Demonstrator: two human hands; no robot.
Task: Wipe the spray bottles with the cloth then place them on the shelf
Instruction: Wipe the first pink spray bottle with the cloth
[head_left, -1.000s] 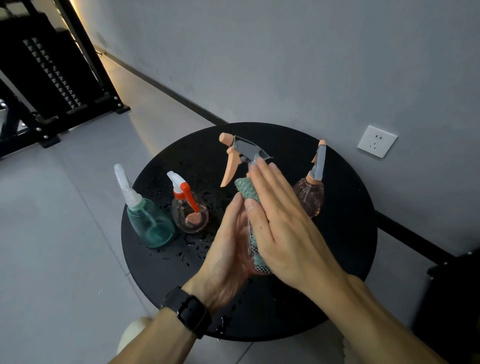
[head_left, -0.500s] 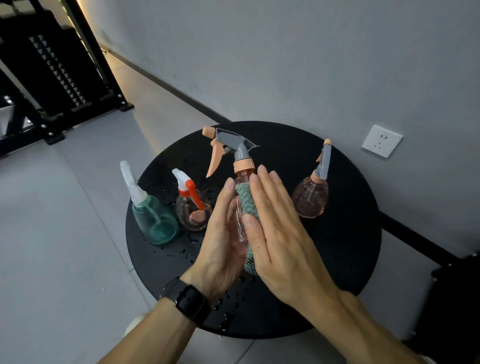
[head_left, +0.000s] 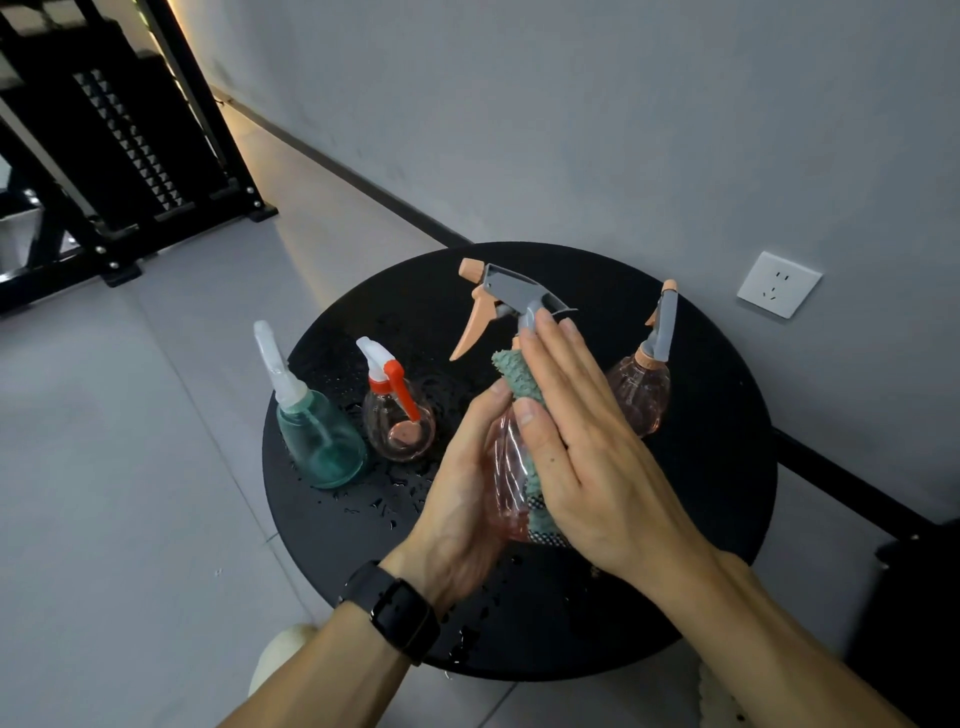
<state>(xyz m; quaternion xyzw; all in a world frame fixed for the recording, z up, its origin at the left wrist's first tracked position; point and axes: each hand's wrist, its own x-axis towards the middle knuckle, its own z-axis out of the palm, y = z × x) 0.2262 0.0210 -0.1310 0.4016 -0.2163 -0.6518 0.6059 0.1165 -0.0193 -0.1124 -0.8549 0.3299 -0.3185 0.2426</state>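
Observation:
A clear pink spray bottle (head_left: 505, 470) with a grey head and peach trigger is held above the round black table (head_left: 717, 499). My left hand (head_left: 457, 499) grips its body from the left; the fingers behind it are hidden. My right hand (head_left: 587, 452) lies flat with straight fingers and presses a teal cloth (head_left: 519, 375) against the bottle's right side, fingertips up at the neck. On the table stand a teal bottle (head_left: 322, 441), a small clear bottle with a red trigger (head_left: 400, 426), and another pink bottle (head_left: 641, 395).
Water drops dot the table in front of the standing bottles. A black metal shelf rack (head_left: 130, 145) stands on the floor at the upper left. The grey wall behind the table carries a white outlet (head_left: 778, 284).
My right hand slid the cloth down the bottle and then back up to the neck. The bottle stays in my left hand.

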